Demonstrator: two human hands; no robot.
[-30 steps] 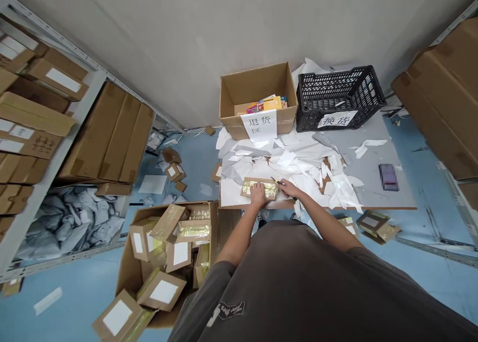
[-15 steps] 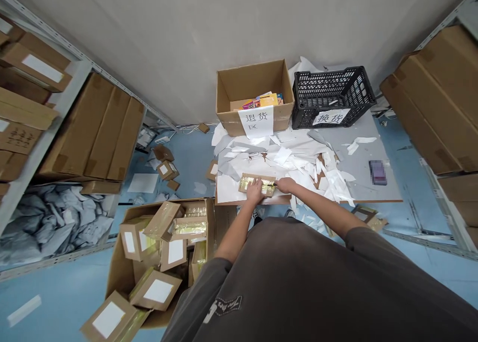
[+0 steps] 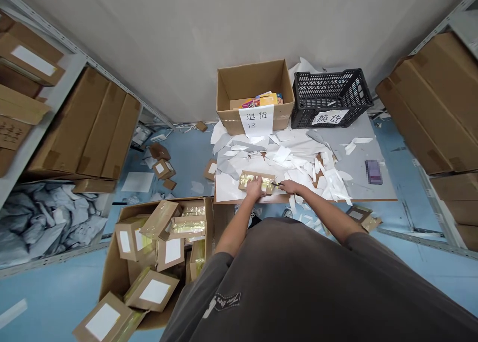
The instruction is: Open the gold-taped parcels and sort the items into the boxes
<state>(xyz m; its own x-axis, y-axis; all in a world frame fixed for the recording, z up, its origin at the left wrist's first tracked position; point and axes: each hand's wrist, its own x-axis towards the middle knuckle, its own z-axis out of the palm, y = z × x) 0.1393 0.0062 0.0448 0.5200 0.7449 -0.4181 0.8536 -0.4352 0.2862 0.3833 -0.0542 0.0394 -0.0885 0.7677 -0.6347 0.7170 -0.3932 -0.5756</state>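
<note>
A small cardboard box [image 3: 245, 178] wrapped in clear yellowish tape lies flat near the table's front edge. My left hand [image 3: 255, 187] is on top of it, thumb and fingers holding it against the table. In my closed right hand [image 3: 289, 186] is a thin dark tool that looks like a utility knife [image 3: 277, 184]. Its tip points left and reaches the right end of the box; whether the blade touches the tape is too small to tell. Torn white paper scraps [image 3: 298, 169] lie around and behind both hands.
Behind stand an open carton [image 3: 229, 120] holding colourful packets and a black plastic crate [image 3: 330, 94]. A blurred purple item [image 3: 374, 171] lies at the table's right. Lower left, a large carton [image 3: 112, 270] holds several taped boxes. Loaded shelves [image 3: 70, 75] flank both sides.
My right hand and the knife have moved slightly right, from over the box to its right end. My left hand stays on the box. The camera view has shifted a little.
</note>
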